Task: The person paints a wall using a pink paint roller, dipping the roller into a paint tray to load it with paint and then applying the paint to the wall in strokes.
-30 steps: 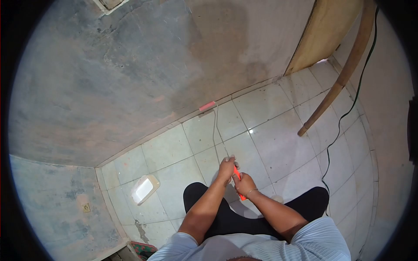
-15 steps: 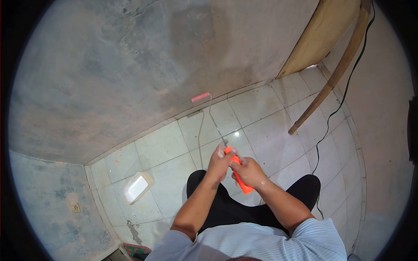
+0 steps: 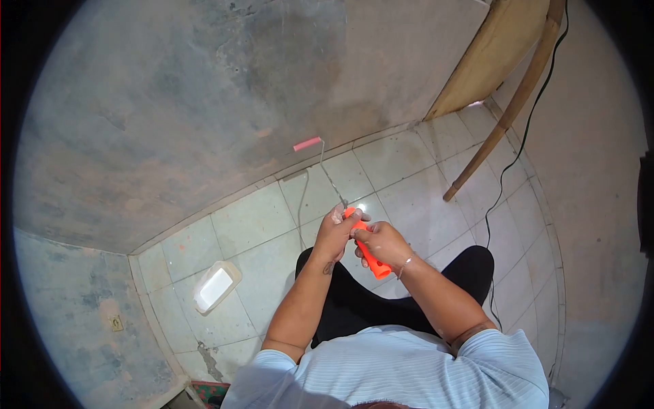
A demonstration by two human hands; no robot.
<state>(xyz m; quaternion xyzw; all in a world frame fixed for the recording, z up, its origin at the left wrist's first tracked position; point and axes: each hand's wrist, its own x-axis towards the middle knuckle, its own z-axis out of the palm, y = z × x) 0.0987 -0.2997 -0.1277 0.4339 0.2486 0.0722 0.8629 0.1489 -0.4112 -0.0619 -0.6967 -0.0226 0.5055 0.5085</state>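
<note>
A paint roller with a bright orange handle is held in both fists in front of my knees. My left hand grips the upper end of the handle, near the metal rod. Just below it, my right hand wraps round the middle, and the handle's lower end sticks out beneath. From the grip a thin bent rod runs forward to a pink roller sleeve, which overlaps the foot of the patchy grey wall in this view.
On the tiled floor at left lies a pale tray with white contents. A wooden pole leans at right beside a black cable. A yellowish board stands behind the pole. A socket is on the left wall.
Both hands and the roller handle have moved slightly forward and left, and the roller sleeve sits a little higher and farther left in view. The camera view has shifted slightly too.
</note>
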